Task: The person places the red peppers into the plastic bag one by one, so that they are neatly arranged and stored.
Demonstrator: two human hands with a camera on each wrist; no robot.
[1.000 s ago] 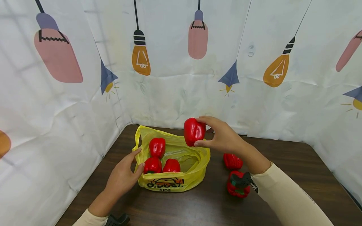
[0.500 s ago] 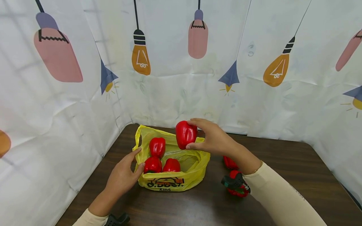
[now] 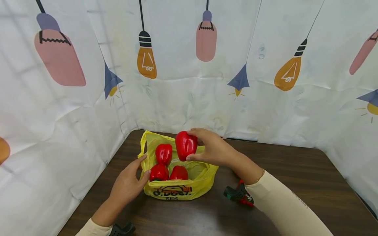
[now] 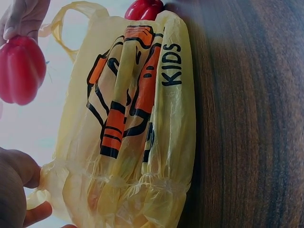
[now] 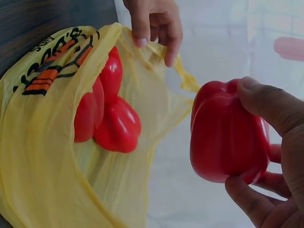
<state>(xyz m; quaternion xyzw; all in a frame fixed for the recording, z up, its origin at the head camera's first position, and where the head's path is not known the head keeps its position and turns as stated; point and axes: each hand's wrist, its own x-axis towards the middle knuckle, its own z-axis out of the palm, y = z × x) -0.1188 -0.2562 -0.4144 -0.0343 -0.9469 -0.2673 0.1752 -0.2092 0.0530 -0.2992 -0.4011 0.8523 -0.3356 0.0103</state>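
My right hand point(image 3: 214, 147) grips a red bell pepper point(image 3: 186, 146) between thumb and fingers, above the opening of a yellow plastic bag point(image 3: 203, 180). Inside the bag lie three more red bell peppers, one at the back point(image 3: 163, 154), one front left point(image 3: 159, 172) and one front right point(image 3: 178, 172). My left hand point(image 3: 127, 183) holds the bag's left rim, thumb toward the front and fingers toward the back. In the right wrist view the held pepper point(image 5: 228, 133) is apart from the bag, and the left hand point(image 5: 156, 21) is at the bag's edge.
Another red pepper point(image 3: 246, 200) on the dark wooden table point(image 3: 295, 170) is mostly hidden behind the right wrist and its black camera mount point(image 3: 234, 193). A white curtain point(image 3: 183, 98) printed with lamps stands behind and to the left of the table.
My right hand has moved left and slightly down, carrying the pepper over the bag. Its forearm now covers more of the loose peppers on the right. The left hand stays put.
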